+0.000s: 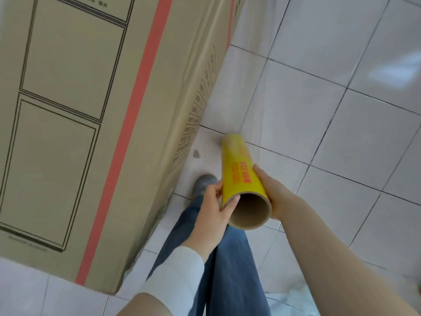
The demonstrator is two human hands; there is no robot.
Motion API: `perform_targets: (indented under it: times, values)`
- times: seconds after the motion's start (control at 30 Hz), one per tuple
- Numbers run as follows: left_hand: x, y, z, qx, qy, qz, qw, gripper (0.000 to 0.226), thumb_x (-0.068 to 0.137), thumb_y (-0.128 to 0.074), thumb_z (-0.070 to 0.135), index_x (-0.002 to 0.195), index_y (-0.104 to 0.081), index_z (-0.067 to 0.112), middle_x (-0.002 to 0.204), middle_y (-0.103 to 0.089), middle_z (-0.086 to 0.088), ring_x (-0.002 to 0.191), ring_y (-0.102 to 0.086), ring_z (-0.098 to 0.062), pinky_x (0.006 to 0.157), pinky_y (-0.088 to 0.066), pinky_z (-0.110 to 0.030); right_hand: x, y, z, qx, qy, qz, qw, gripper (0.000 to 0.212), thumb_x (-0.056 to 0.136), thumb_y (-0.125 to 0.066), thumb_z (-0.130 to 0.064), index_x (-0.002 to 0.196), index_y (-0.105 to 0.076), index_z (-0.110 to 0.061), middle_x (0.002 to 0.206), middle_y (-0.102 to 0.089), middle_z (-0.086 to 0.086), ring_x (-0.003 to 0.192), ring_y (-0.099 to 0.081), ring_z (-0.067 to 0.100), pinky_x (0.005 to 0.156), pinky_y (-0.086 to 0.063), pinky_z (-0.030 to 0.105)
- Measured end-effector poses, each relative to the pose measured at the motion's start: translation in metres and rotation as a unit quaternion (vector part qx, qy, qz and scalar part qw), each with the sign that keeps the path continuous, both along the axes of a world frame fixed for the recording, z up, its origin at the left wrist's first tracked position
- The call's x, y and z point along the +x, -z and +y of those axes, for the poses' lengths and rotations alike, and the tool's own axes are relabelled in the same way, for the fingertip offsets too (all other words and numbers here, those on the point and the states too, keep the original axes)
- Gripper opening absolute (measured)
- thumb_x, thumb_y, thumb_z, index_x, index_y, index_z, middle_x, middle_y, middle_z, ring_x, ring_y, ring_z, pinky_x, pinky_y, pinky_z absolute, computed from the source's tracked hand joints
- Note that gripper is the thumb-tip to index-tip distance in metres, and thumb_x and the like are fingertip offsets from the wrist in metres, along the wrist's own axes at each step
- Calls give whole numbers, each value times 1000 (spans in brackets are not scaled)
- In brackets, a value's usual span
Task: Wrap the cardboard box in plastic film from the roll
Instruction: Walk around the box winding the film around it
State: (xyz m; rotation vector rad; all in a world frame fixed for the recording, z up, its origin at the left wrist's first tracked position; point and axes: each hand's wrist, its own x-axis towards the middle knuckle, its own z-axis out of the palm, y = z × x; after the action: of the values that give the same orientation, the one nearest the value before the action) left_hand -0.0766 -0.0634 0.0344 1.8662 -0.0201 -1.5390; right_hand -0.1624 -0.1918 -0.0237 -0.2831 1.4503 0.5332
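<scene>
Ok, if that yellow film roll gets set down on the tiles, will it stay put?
Probably not: the film roll is a smooth cylinder, so it would likely roll on the glossy floor tiles. Its hollow cardboard core suggests it is stiff and fairly light.

Head camera, looking steeply down, close to hands [239, 201].

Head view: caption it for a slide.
Left hand and right hand hold the film roll beside the cardboard box on a tiled floor.
</scene>
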Motion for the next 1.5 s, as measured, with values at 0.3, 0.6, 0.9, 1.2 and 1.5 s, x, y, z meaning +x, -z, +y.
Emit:
perform_targets:
  times: [0.3, 0.6, 0.9, 1.2, 1.5]
  values:
    - [22, 8, -4, -16, 263, -20, 964, 97, 74, -70, 48, 148, -9, 34, 156, -9, 11, 144, -10, -10, 112, -14, -27, 2, 18, 0, -29, -228, 13, 973, 63, 85, -55, -56, 128, -52, -11, 119, -62, 18, 106, -62, 33, 93, -51, 44]
    - [-2, 7, 40, -26, 122, -40, 991, 54, 88, -56, 39, 136, -35, 26, 136, -46, 11, 124, -44, 2, 103, -36, -19, -35, 4, 23, -13, -60, 26, 998, 65, 82, -58, -57, 127, -43, -12, 119, -61, 18, 103, -64, 34, 84, -54, 44]
    - [-9, 5, 96, 32, 26, -16, 999, 61, 75, -70, 45, 124, -34, 37, 134, -43, 15, 129, -41, -5, 101, -37, -20, 5, 0, 83, -14, -133, 26, 991, 72, 85, -53, -61, 134, -45, -10, 115, -63, 17, 94, -64, 30, 82, -53, 40]
    - [16, 5, 72, -30, 346, -73, 935, 70, 84, -59, 48, 144, -30, 24, 150, -31, 3, 137, -31, -15, 112, -25, -28, -17, -7, 93, -32, -110, 5, 993, 64, 90, -45, -60, 127, -52, -8, 125, -58, 20, 111, -59, 34, 99, -47, 46]
    - [-33, 0, 141, 16, 95, -61, 993, 44, 86, -62, 30, 122, -42, 19, 103, -48, 25, 96, -50, 10, 74, -38, 4, -31, 1, 139, -32, -65, -25, 997, 61, 89, -52, -54, 133, -44, -13, 123, -60, 18, 98, -62, 31, 77, -53, 40]
